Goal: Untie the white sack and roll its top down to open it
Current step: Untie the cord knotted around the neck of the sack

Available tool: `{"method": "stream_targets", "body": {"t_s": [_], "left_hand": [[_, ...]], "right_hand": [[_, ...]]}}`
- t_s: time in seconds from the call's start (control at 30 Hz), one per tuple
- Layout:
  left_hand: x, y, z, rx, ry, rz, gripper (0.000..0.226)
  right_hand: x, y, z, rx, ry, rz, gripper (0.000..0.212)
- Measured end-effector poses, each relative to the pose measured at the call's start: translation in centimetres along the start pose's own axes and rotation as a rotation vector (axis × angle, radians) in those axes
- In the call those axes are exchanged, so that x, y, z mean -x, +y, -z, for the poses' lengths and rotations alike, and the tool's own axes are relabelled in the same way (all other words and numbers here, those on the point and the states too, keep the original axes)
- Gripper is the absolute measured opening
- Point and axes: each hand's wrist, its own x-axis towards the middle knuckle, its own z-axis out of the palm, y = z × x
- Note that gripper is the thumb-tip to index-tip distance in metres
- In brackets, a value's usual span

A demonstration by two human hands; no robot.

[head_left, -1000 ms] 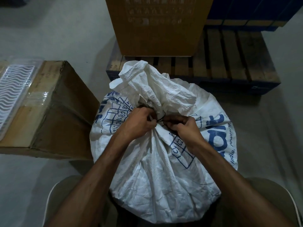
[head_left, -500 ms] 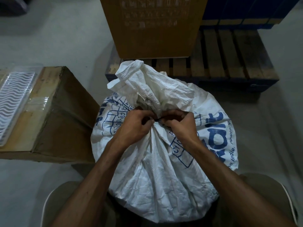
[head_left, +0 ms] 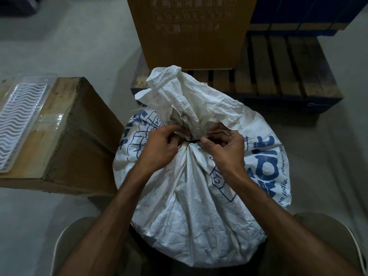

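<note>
Both forearms reaching forward and inward from the lower corners, bare, converging on the neck of the white sack [head_left: 199,196]. Left hand [head_left: 159,148] knuckles-up, fingers curled in, fingertips pressed against the gathered cloth just left of the knot. Right hand [head_left: 227,148] mirrored just right of it, fingers bent, thumb and forefinger pinched on the dark tie [head_left: 192,140] wound around the neck. Whether the left fingers actually clasp the tie or only the bunched fabric: cannot tell, fingertips tucked out of sight. Hands close together, nearly touching across the knot.

Sack standing upright on the floor [head_left: 59,46] directly in front, between the knees, still cinched shut at the neck; loose top flopped away beyond the tie, crumpled. Blue print on both flanks, partly hidden by the wrists.

Left of the sack, a cardboard box [head_left: 75,140] lying close beside it, a clear plastic tray [head_left: 22,116] with a wavy white insert on top. Beyond the sack, a wooden pallet [head_left: 288,76] with a tall brown carton [head_left: 191,30] standing on it.
</note>
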Motion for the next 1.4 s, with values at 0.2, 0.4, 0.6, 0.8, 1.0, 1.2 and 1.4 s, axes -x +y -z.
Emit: {"method": "stream_targets", "body": {"t_s": [0.2,0.4,0.6,0.8,1.0,1.2,1.4], "left_hand": [[0.4,0.4,0.4,0.021,0.019,-0.083,0.028],[0.5,0.1,0.0,-0.115,-0.040,-0.225,0.024],[0.0,-0.9,-1.9,-0.358,-0.014,-0.127,0.024],[-0.5,-0.7,-2.1,-0.338,-0.060,-0.092,0.025],[-0.5,-1.0,-2.1,-0.404,-0.081,-0.119,0.034],[-0.5,-0.9,-1.0,-0.385,-0.114,-0.160,0.042],[-1.0,-1.0,-0.3,-0.326,-0.113,-0.210,0.039]], "right_hand": [[1.2,-1.7,0.3,-0.149,-0.071,0.086,0.020],[0.9,-2.0,0.5,-0.177,-0.088,0.130,0.022],[-0.4,-0.6,0.6,-0.062,-0.047,0.049,0.021],[-1.2,1.2,0.9,0.419,-0.187,0.232,0.036],[-0.7,1.5,0.8,0.603,-0.162,0.588,0.033],[-1.0,2.5,0.4,0.919,0.070,0.844,0.015],[-0.8,1.7,0.0,0.785,0.070,0.855,0.015]]}}
